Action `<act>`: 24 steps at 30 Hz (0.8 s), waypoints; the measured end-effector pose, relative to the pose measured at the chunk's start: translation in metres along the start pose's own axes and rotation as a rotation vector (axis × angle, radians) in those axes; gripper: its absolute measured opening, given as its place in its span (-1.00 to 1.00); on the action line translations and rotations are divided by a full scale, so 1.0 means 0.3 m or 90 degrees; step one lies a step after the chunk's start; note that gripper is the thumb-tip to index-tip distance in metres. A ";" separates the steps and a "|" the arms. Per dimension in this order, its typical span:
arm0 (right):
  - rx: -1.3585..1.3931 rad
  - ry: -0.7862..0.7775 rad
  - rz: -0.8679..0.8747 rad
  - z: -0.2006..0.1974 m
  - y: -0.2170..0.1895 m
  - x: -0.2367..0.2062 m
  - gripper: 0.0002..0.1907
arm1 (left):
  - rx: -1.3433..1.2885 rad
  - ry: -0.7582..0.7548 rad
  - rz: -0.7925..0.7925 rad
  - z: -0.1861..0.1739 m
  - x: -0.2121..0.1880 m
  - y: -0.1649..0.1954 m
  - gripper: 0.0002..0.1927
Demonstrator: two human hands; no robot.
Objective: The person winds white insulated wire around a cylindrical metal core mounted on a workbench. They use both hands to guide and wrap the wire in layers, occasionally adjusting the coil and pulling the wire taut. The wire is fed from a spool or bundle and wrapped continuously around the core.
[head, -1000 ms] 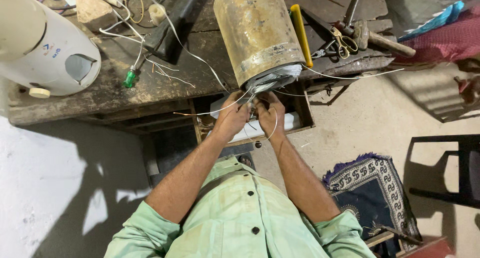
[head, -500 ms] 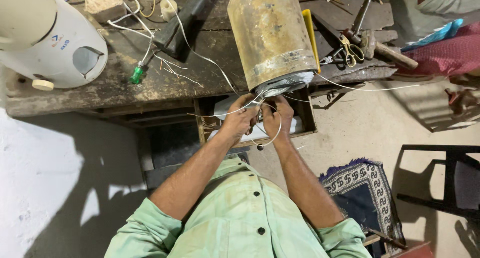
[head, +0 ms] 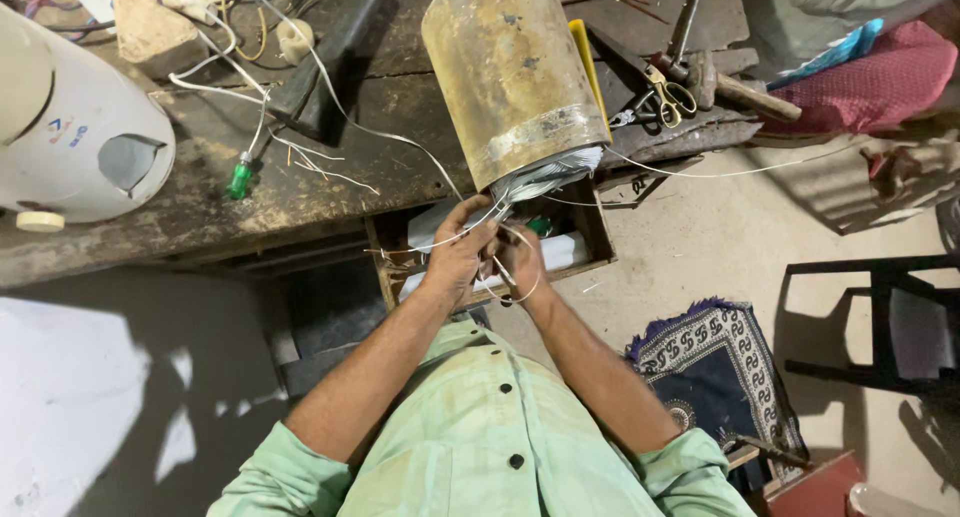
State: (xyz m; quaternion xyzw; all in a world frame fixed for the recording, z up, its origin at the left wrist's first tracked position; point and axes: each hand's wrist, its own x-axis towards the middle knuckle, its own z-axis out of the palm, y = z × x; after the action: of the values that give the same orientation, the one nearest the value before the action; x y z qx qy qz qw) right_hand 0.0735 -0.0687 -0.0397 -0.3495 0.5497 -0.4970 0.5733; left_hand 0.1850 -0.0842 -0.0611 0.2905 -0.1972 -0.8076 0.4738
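Head view: my left hand [head: 455, 257] and right hand [head: 522, 262], each grip closed on the thin white wires [head: 490, 222] trailing from the open end of the rusty metal cylinder [head: 510, 72] lying on the worktop [head: 300, 192]. Step judged: sorting the leads; next calls for separating single strands without tugging.

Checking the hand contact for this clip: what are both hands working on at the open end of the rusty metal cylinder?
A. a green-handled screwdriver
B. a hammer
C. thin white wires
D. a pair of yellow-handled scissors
C: the left hand and right hand pinch thin white wires coming out of the rusty cylinder; the scissors and screwdriver lie untouched on the workbench.
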 end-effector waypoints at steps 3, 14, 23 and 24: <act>0.212 0.200 0.210 -0.039 -0.018 0.004 -0.89 | 0.037 -0.008 -0.036 0.003 0.013 0.022 -0.56; -0.228 0.255 -0.331 -0.071 -0.264 -0.057 -0.43 | 0.094 0.034 -0.104 0.038 -0.011 0.037 -0.49; -0.378 0.267 -0.367 -0.046 -0.293 -0.030 -0.55 | -0.035 0.000 -0.117 0.030 -0.024 0.040 -0.52; -0.404 0.274 -0.358 -0.047 -0.290 -0.026 -0.58 | -0.050 -0.005 -0.122 0.032 -0.025 0.044 -0.52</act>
State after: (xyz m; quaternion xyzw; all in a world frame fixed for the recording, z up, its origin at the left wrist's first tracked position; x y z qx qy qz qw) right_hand 0.0444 -0.0818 0.0427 -0.5315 0.6650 -0.5013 0.1545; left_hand 0.1900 -0.0833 -0.0438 0.2856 -0.1384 -0.8577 0.4045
